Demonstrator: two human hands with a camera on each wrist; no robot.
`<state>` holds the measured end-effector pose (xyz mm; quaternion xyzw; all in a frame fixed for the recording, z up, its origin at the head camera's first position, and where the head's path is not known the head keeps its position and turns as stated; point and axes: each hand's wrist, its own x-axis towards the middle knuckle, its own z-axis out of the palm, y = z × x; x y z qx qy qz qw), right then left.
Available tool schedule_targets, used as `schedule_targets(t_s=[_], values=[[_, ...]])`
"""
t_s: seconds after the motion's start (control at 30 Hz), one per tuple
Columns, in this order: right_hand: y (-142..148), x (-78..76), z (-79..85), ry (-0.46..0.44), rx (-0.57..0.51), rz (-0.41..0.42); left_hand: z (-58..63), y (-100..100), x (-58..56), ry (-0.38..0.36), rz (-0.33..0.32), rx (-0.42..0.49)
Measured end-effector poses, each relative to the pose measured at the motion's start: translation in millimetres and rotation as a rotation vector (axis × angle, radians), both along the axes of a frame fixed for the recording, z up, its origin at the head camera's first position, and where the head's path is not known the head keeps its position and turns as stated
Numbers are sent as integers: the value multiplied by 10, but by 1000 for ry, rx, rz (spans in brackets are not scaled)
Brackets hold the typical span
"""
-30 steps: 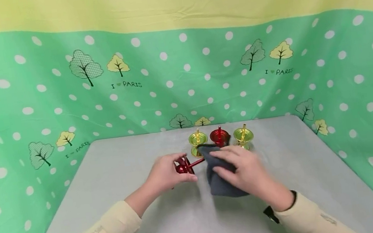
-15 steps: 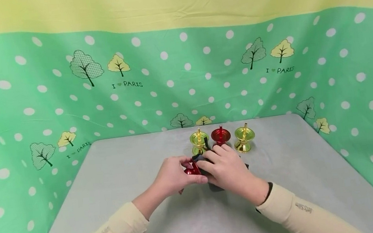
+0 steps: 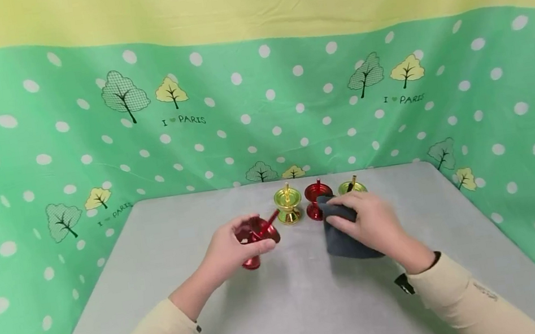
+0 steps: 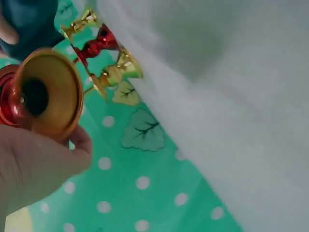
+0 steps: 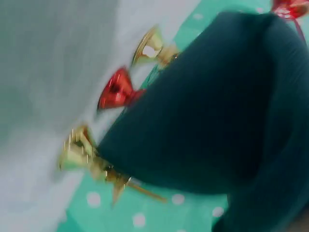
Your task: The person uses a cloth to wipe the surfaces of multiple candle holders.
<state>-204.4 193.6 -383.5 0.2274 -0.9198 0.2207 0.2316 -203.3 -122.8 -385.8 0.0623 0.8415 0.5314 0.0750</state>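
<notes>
My left hand (image 3: 225,253) grips a shiny red candle holder (image 3: 252,261) around its cup, lifted off the table. It leans, with its red central post pointing up to the right. In the left wrist view, the hollow gold-toned underside of its foot (image 4: 60,96) faces the camera. My right hand (image 3: 375,226) pinches a dark grey cloth (image 3: 347,242), which hangs from the fingers, apart from the held piece. The cloth (image 5: 198,106) fills much of the right wrist view and hides the fingers there.
A row stands at the table's back: a gold candle holder (image 3: 290,216), a red one (image 3: 313,211), and another gold one (image 3: 360,198) partly behind the right hand. The grey table (image 3: 288,312) meets a green dotted curtain (image 3: 222,133).
The cloth first came left onto the red candle holder in my left hand, then pulled away to the right. The candle holder has moved slightly left, its post now tilted further upward.
</notes>
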Motion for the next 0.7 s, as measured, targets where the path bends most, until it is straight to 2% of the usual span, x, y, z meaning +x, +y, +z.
schedule_targets(t_s=[0.07, 0.1, 0.17, 0.27, 0.37, 0.5, 0.7], values=[[-22, 76, -4, -132, -103, 88, -55, -5, -29, -27, -20, 86], [-58, 113, -10, -160, -142, 138, -70, 14, -48, -41, -39, 120], [-161, 187, -30, -140, -168, 222, -102, 79, -67, -55, -83, 145], [-341, 267, -86, 13, -91, 284, -149, 179, -55, -56, -136, 132], [-465, 329, -159, 118, 18, 286, -213, 256, -19, -77, -150, 145], [-514, 391, -262, 96, 136, 303, -326, 281, 57, -144, -159, 140], [-507, 425, -369, 18, 199, 382, -430, 211, 165, -200, -251, 77]])
